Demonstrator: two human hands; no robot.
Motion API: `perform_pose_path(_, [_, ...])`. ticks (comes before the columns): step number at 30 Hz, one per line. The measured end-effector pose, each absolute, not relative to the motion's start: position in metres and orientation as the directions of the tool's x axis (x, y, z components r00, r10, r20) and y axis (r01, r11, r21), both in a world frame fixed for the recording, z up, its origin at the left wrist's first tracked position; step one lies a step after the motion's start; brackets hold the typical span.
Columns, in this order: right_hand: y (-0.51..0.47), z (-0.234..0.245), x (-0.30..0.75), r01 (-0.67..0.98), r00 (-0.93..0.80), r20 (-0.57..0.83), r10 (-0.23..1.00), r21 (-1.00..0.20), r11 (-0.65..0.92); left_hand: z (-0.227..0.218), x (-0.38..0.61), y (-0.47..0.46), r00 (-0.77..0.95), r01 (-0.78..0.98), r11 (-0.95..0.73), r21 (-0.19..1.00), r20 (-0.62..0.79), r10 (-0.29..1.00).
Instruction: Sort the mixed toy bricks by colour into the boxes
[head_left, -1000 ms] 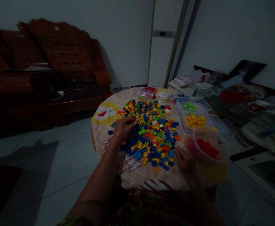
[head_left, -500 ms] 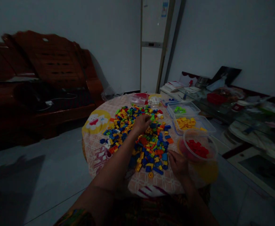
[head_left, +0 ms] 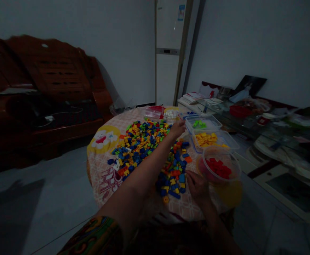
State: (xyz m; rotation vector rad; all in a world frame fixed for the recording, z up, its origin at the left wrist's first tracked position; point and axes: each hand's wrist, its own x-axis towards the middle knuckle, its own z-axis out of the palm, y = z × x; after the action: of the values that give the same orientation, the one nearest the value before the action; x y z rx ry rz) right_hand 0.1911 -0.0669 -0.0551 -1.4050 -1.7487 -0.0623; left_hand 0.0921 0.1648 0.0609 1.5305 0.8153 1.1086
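A loose heap of toy building bricks (head_left: 141, 145) in blue, yellow, orange, red and green covers the middle of the round table. My left hand (head_left: 178, 128) is stretched over the heap's far right side, close to the left edge of a clear box with light green bricks (head_left: 199, 124). Its fingers are curled together, and what they hold is too dark and small to make out. At the heap's near right edge, my right hand (head_left: 198, 187) rests by the tablecloth with its fingers pinched; anything in them is hidden.
Along the table's right side stand a clear box of yellow bricks (head_left: 206, 139) and a round tub of red bricks (head_left: 220, 168). White pieces (head_left: 170, 114) and a clear plastic tray (head_left: 153, 112) lie at the back. A cluttered glass-topped cabinet (head_left: 253, 124) stands to the right.
My left hand has moved from above the heap rightward and away from me, towards the box of green bricks. My right hand stays at the heap's edge. The view has shifted slightly.
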Motion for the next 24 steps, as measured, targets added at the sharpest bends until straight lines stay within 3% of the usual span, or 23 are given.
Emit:
perform_pose_path(5, [-0.068,-0.055,0.191,0.816,0.026,0.624,0.781,-0.465,0.344,0.058,-0.002,0.129,0.399,0.095,-0.286,0.954,0.226,0.889])
perform_pose_path(10, [-0.068,-0.054,0.191,0.813,0.041,0.606,0.794,-0.483,0.327,0.069,-0.093,0.087,0.246,0.371,-0.361,0.856,0.284,0.927])
perform_pose_path(12, [-0.068,-0.054,0.192,0.815,0.038,0.607,0.794,-0.479,0.327,0.067,-0.117,0.071,0.239,0.513,-0.340,0.788,0.250,0.938])
perform_pose_path(17, [-0.069,-0.053,0.194,0.818,0.008,0.608,0.794,-0.460,0.345,0.042,-0.128,0.044,0.428,0.738,-0.414,0.532,0.106,0.898])
perform_pose_path(21, [-0.069,-0.051,0.194,0.826,-0.001,0.608,0.794,-0.448,0.344,0.026,-0.114,0.044,0.474,0.800,-0.496,0.339,0.151,0.868])
perform_pose_path(24, [-0.070,-0.050,0.194,0.835,-0.004,0.613,0.790,-0.433,0.340,0.020,-0.111,0.052,0.404,0.816,-0.463,0.347,0.230,0.885])
